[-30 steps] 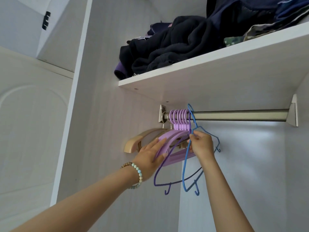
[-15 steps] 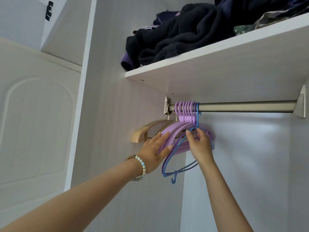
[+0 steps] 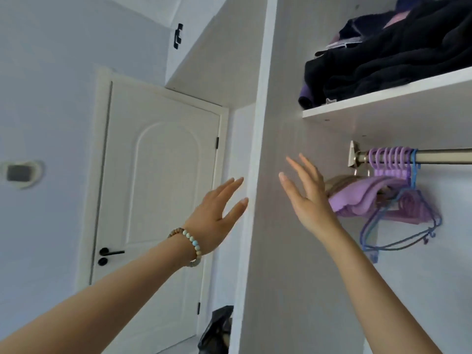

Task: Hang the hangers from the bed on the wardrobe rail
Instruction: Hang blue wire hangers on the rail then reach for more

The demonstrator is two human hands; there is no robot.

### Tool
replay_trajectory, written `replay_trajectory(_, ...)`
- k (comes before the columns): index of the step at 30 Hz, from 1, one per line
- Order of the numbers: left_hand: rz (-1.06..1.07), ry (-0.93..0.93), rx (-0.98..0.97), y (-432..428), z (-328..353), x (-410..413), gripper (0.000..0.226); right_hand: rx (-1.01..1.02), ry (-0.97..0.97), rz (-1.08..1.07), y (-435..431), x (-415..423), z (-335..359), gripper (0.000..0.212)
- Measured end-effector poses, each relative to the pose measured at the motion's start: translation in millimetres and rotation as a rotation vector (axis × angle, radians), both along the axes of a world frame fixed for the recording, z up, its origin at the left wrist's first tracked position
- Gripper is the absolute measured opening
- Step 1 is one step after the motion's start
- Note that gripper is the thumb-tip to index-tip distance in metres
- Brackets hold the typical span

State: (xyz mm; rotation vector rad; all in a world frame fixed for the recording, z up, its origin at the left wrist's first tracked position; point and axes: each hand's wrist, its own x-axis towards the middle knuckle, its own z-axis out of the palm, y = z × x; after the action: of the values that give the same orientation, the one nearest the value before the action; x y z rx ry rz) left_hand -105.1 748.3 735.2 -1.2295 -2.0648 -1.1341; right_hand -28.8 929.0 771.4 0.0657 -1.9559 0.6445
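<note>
my left hand (image 3: 217, 210) is spread, empty, before the wardrobe edge (image 3: 258, 149) | my right hand (image 3: 306, 198) is spread, empty, near the hangers (image 3: 370, 200) | hangers hook over the rail (image 3: 444, 156), bunched at its left end, I judge to leave room | bed out of view

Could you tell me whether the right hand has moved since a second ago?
Yes: the right hand has left the blue hangers and now sits left of the rail bracket.
</note>
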Motion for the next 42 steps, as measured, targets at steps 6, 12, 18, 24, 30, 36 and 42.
replay_trajectory(6, 0.321, -0.169, 0.014, -206.7, -63.9, -31.6, 0.061, 0.100, -0.259, 0.280, -169.6, -84.7, -58.1, 0.056)
replay_trajectory(12, 0.709, -0.361, -0.050, -412.0, -154.0, -36.0, 0.064, 0.240, -0.531, 0.520, -368.3, -140.6, -152.8, 0.062)
replay_trajectory(18, 1.014, -0.604, -0.114, -567.9, -260.9, -4.1, 0.065, 0.363, -0.753, 0.751, -538.0, -157.6, -259.3, 0.066)
replay_trajectory(24, 1.212, -0.894, -0.140, -667.1, -383.6, 38.3, 0.067, 0.444, -0.975, 0.928, -658.6, -161.0, -384.7, 0.067)
replay_trajectory(30, 1.402, -1.213, -0.018, -728.2, -521.5, 78.1, 0.071, 0.529, -1.193, 1.049, -735.3, -165.8, -521.0, 0.070)
replay_trajectory(36, 1.489, -1.409, 0.095, -746.0, -637.4, 80.5, 0.067, 0.557, -1.410, 1.136, -779.8, -178.7, -650.5, 0.068)
replay_trajectory(42, 1.499, -1.576, 0.290, -734.3, -733.1, 77.9, 0.068, 0.548, -1.596, 1.159, -806.9, -179.2, -755.4, 0.068)
